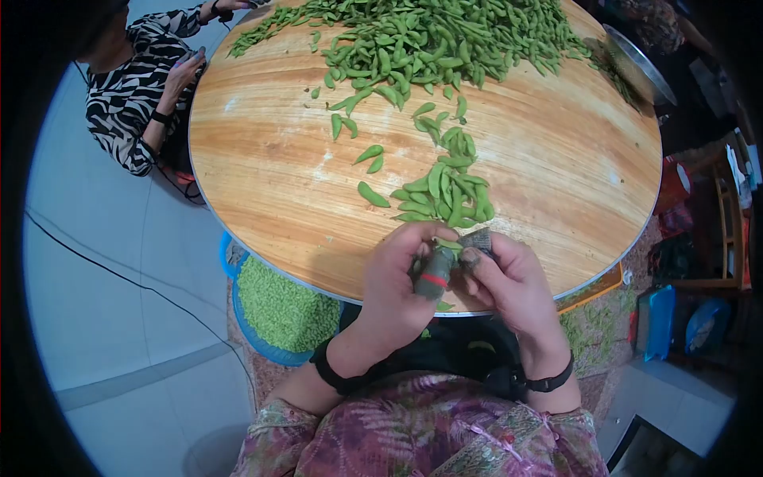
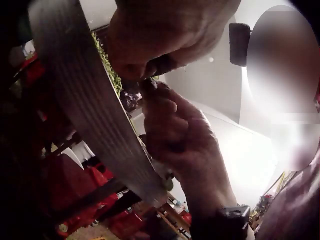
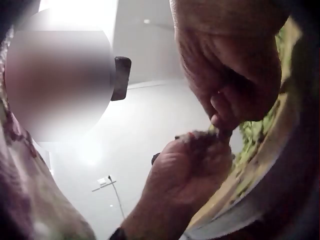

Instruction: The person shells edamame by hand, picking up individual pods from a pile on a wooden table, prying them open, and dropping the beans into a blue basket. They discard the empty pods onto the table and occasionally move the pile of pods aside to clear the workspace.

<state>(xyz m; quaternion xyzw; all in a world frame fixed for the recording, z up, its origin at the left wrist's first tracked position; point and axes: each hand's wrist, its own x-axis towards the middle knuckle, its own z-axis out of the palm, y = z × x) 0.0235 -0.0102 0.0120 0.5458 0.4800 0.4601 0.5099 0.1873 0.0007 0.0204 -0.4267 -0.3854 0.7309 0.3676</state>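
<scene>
Both hands meet over the near edge of the round wooden table (image 1: 262, 159). The left hand (image 1: 395, 274), its thumb wrapped in dark material with a red band, pinches a green pod (image 1: 449, 244). Close against it, the right hand (image 1: 513, 278) has curled fingers at the same pod, with dark wrapping on its fingers. In the left wrist view the right hand (image 2: 177, 132) touches the left hand (image 2: 165, 37) at the fingertips. Just beyond the hands lies a small group of pods (image 1: 445, 191); a large heap of pods (image 1: 445, 40) covers the far side.
A blue basin of shelled beans (image 1: 286, 310) stands below the table at the left. Another person in a black-and-white top (image 1: 143, 95) sits at the table's left. A metal bowl (image 1: 640, 67) tilts at the right rim. Blue containers (image 1: 656, 322) stand on the floor at right.
</scene>
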